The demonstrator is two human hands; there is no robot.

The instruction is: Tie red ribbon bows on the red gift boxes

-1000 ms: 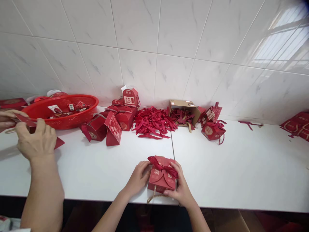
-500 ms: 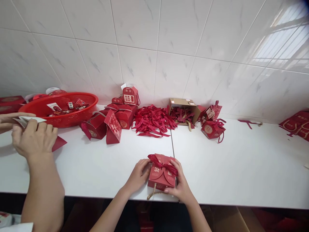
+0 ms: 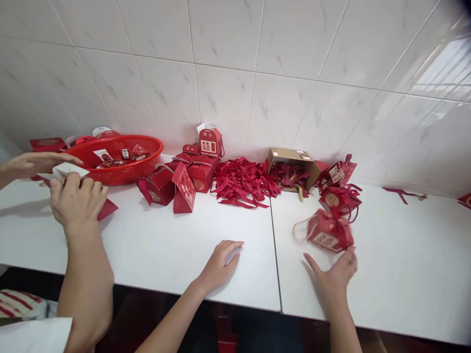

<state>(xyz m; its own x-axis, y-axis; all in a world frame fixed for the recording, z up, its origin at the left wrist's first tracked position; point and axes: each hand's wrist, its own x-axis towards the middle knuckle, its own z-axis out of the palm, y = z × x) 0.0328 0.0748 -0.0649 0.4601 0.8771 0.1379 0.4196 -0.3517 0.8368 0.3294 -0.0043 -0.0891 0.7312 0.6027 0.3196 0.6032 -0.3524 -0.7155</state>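
Note:
A red gift box (image 3: 327,233) with a ribbon bow and a rope handle sits at the right of the table, blurred by motion. My right hand (image 3: 333,274) is just in front of it, thumb spread away, fingertips at or very near the box's lower right corner. My left hand (image 3: 220,264) rests on the white table (image 3: 235,289) with fingers stretched and nothing in it. Behind the bowed box stands another red box (image 3: 340,200) with a dark red cord.
At left, a co-worker's hands (image 3: 79,196) fold a white-and-red carton (image 3: 69,170) before a red basket (image 3: 147,166) of small packets. Along the wall are red boxes (image 3: 202,174), a ribbon heap (image 3: 245,182), an open cardboard box (image 3: 312,171) and a loose ribbon (image 3: 401,192).
The bowed gift box has gone from between my hands to the right, beside the other finished-looking box. My right hand has opened behind it; my left hand has let go. The view has shifted.

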